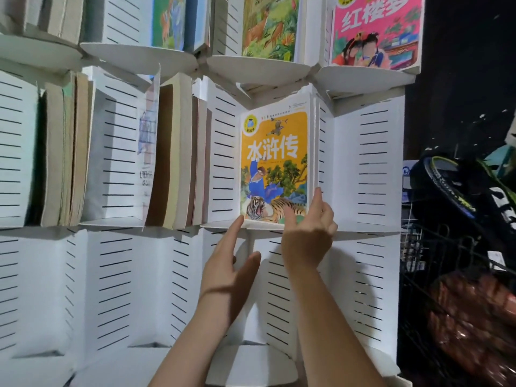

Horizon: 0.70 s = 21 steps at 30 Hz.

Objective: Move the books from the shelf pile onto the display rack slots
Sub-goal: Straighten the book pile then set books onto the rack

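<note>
An orange picture book (275,160) with a tiger on its cover stands upright in a slot of the white display rack (365,169), cover facing me. My right hand (308,236) pinches its lower right corner, thumb on the cover and a finger up along the right edge. My left hand (230,263) has straight fingers, and a fingertip touches the book's lower left corner at the shelf lip. A pink book (375,32) and a green animal book (269,26) stand in the slots above.
Stacks of worn books (67,152) and another stack of books (181,160) fill the slots to the left. The rack's lower slots (117,289) hold nothing. A dark wire basket (458,275) with a black racket bag (460,188) stands to the right.
</note>
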Available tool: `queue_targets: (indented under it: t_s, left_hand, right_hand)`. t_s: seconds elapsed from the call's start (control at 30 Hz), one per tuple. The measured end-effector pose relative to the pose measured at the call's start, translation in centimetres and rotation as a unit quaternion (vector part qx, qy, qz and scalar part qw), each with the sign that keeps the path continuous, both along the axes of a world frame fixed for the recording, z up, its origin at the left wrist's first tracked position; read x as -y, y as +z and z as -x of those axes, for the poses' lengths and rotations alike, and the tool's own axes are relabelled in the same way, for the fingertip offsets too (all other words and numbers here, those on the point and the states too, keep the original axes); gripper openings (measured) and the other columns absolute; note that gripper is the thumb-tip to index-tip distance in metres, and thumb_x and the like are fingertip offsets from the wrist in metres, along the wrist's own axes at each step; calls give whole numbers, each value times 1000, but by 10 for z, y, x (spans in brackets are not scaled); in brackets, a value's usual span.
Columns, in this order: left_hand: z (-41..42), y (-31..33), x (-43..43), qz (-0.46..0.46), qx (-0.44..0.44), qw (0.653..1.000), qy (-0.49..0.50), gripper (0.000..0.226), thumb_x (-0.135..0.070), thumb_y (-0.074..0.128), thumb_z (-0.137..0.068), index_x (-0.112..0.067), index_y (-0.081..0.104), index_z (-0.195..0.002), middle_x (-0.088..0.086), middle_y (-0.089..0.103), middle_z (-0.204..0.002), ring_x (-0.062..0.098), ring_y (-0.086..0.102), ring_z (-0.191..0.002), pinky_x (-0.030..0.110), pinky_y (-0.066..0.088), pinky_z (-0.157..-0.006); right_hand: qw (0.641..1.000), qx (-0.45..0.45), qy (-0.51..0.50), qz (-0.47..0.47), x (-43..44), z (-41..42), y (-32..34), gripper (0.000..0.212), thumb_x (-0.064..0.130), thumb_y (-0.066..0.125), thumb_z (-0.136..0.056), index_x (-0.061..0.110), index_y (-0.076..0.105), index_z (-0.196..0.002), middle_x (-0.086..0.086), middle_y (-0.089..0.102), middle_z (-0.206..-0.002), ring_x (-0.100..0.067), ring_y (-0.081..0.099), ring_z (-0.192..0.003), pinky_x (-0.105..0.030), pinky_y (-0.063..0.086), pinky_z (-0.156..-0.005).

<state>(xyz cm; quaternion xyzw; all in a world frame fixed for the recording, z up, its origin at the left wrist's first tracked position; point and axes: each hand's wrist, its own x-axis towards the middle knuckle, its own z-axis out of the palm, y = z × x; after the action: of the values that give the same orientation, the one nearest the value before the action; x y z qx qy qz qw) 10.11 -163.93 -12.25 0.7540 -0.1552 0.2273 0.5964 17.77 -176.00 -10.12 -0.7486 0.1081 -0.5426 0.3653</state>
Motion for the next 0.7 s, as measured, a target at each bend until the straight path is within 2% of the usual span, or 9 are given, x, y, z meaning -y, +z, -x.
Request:
queue_targets:
  t_s: [0.1,0.2,0.27,0.33,0.4,0.5,0.57,0.63,0.7]
  left_hand:
    - [11,-8,-11,1,10,1000,14,55,-58,50,-67,-65,25,-116,-23,40,-131,4,41,-123,27,36,-103]
    - [22,-16,-25,7,2,999,47,54,-36,59,-81,-63,31,-117,-21,44,-133,7,43,-127,38,40,-106]
    - [29,-21,-35,-11,1,996,86,57,-38,53,-75,-56,36,-126,-18,47,-136,2,43,-123,30,39,-104]
    - [36,-23,-44,-41,-8,992,117,61,-41,46,-72,-45,41,-133,-15,48,-137,4,44,-122,22,35,-98]
    - [45,-25,-58,-127,-8,977,169,62,-44,39,-74,-37,42,-136,-13,46,-140,7,40,-127,17,30,-96]
    - [58,-31,-93,-288,-4,929,230,64,-53,24,-78,-34,45,-135,-7,43,-144,14,30,-138,28,28,-107]
    - [66,-36,-127,-341,-2,908,245,68,-55,20,-77,-29,52,-131,0,50,-139,21,35,-136,37,32,-107]
    - [77,-41,-164,-360,8,897,255,68,-54,22,-77,-24,59,-125,4,58,-130,25,43,-131,40,37,-103]
    - [94,-47,-205,-356,-13,894,273,61,-52,30,-79,-23,61,-123,4,61,-127,26,44,-130,38,37,-102]
  right_hand:
    - [996,-2,50,-74,-2,17,-3,68,30,67,-85,8,38,-143,-17,48,-136,-37,46,-118,-39,41,-91]
    - [992,52,62,-97,-11,51,-22,55,21,63,-87,5,45,-136,-17,50,-134,-35,44,-122,-36,33,-97]
    - [996,30,69,-55,-17,67,-41,47,24,55,-86,8,52,-131,-14,55,-128,-34,46,-120,-42,36,-96]
    - [998,1,67,10,-21,73,-55,43,27,46,-84,11,60,-122,-11,63,-116,-34,53,-113,-47,41,-92]
    - [995,-7,69,71,-32,81,-65,40,28,40,-83,13,68,-109,-6,69,-101,-33,60,-101,-49,46,-85]
    - [974,-11,99,204,-54,94,-84,34,29,42,-85,19,70,-102,1,71,-98,-25,65,-99,-49,47,-89]
    - [948,-46,134,284,-66,101,-97,32,28,43,-85,22,70,-101,5,72,-97,-21,65,-98,-43,47,-90]
    - [940,-100,157,285,-75,105,-105,29,24,47,-82,23,70,-100,5,70,-88,-22,65,-86,-40,49,-83]
    - [944,-166,158,239,-90,113,-111,30,22,50,-79,22,71,-100,0,70,-80,-27,63,-76,-39,52,-74]
